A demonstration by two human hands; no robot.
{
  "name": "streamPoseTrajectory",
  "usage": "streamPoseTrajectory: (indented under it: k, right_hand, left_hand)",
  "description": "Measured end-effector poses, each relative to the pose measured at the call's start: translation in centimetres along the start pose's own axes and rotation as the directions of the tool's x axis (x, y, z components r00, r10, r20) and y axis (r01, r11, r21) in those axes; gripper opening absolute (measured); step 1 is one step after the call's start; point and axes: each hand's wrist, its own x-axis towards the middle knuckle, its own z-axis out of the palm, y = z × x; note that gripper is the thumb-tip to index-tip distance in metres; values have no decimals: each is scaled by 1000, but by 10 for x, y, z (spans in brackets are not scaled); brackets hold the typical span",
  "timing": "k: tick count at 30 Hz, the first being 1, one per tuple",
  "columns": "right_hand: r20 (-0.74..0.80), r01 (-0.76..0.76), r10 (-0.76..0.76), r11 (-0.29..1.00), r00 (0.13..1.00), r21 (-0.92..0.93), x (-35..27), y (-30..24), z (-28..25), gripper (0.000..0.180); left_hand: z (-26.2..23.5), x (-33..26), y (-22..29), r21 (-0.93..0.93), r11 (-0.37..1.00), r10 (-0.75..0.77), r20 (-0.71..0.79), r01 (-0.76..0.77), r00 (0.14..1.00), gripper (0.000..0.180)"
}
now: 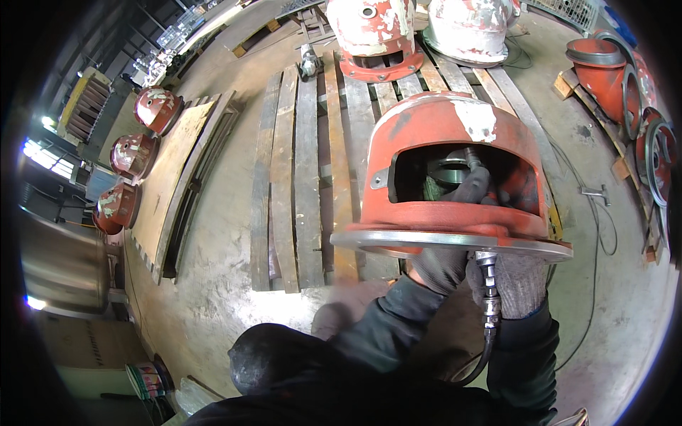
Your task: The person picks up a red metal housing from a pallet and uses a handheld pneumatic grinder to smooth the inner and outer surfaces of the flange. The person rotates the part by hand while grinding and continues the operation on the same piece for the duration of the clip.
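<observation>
In front of me a red, dome-shaped metal housing (419,135) stands with its steel-edged flange (398,241) toward me, white patches showing on its paint. Both hands, in grey gloves, reach up into it from beneath the flange. My right hand (522,284) is closed at the lower end of an air tool, whose metal hose coupling (490,305) hangs below the flange. My left hand (439,268) goes up beside it, its fingers partly hidden. Through the housing's window, dark gloved fingers show curled around the slim front of the tool (471,157). Most of the tool body is hidden.
A slatted wooden pallet (309,177) lies under the housing, with two more housings (373,35) and a power tool (310,62) on it. Red castings sit on pallets at left (158,110) and right (604,78). A hammer (597,193) and cables lie on the floor.
</observation>
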Motion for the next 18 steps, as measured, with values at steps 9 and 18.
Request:
streamPoseTrajectory:
  k: [9, 18]
  right_hand:
    - [446, -512, 251, 414, 859, 753, 4, 5, -8, 34]
    - [530, -558, 196, 134, 825, 819, 7, -3, -14, 38]
  left_hand:
    - [10, 0, -2, 58, 995, 88, -108, -82, 990, 42]
    - [17, -6, 9, 251, 963, 129, -116, -97, 985, 65]
